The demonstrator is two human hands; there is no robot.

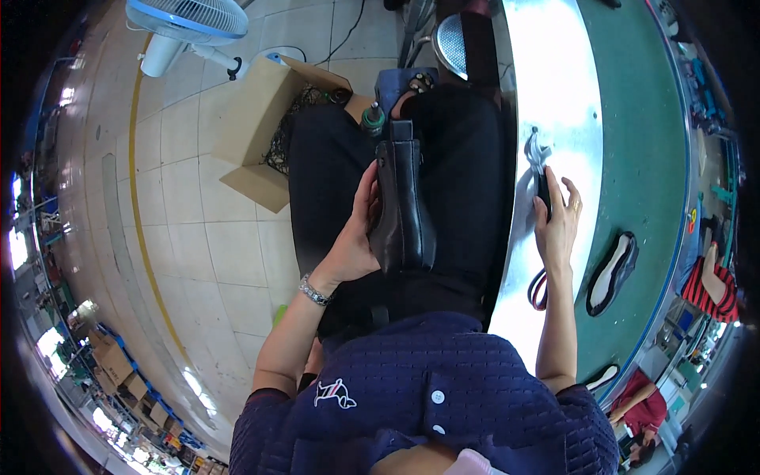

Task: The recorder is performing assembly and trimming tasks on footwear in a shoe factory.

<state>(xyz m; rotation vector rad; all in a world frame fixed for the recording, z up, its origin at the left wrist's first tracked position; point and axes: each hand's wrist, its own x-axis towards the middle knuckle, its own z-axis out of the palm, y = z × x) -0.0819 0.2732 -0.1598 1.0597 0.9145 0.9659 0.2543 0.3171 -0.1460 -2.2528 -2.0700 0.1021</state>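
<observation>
A black leather shoe [405, 207], with a stitched seam down its middle, stands lengthwise over my lap. My left hand [358, 237] is closed on its left side, thumb near the lower end and fingers along the upper edge. On the shiny metal bench strip to my right lie pincers [537, 149] with a silver head and a dark handle. The thumb and forefinger of my right hand [559, 218] are at that handle, while the other fingers stay loosely apart. Part of the handle is hidden by the hand.
Along my right runs a metal bench strip [552, 55] beside a green belt [633, 158] carrying a shoe piece [613, 273]. A dark loop [537, 290] lies near my right forearm. An open carton [252, 134], a green bottle [373, 119] and a fan [190, 22] stand ahead. Co-workers sit beyond the belt.
</observation>
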